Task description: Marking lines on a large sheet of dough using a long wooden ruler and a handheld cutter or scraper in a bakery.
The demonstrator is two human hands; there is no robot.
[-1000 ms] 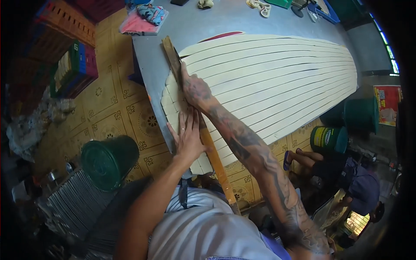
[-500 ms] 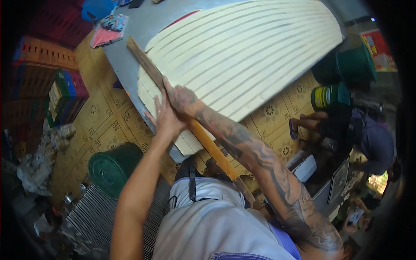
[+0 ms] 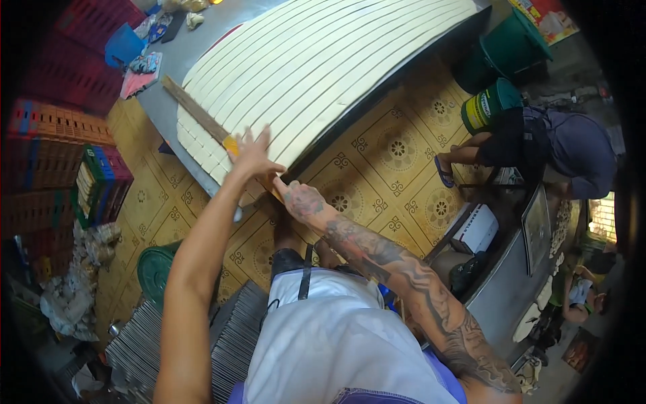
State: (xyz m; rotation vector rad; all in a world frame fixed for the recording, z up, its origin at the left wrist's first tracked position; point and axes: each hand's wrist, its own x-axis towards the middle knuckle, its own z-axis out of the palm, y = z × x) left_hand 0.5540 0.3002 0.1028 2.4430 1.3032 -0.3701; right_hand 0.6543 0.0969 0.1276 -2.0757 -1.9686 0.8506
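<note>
A wide sheet of pale dough (image 3: 309, 74), scored into long strips, covers much of the metal table (image 3: 158, 111). Across its near left end lies a long flat wooden stick (image 3: 198, 114) with an orange-yellow section. My left hand (image 3: 252, 158) is over the stick with fingers spread, partly covering it. Closed around the stick's near end, beyond the table edge, is my right hand (image 3: 301, 200). Left of the stick, the dough is cut crosswise into short pieces (image 3: 205, 151).
Stacked plastic crates (image 3: 67, 128) stand at the left. A green bin (image 3: 156, 269) and stacked metal trays (image 3: 242, 330) are near my left side. At right, another person (image 3: 565, 148) is by a green bucket (image 3: 491, 106) and a worktable (image 3: 498, 296).
My right hand has gone from the stick's middle to its near end. Less of the stick now reaches back toward my body. My left hand stays over it, fingers spread; the view has shifted.
</note>
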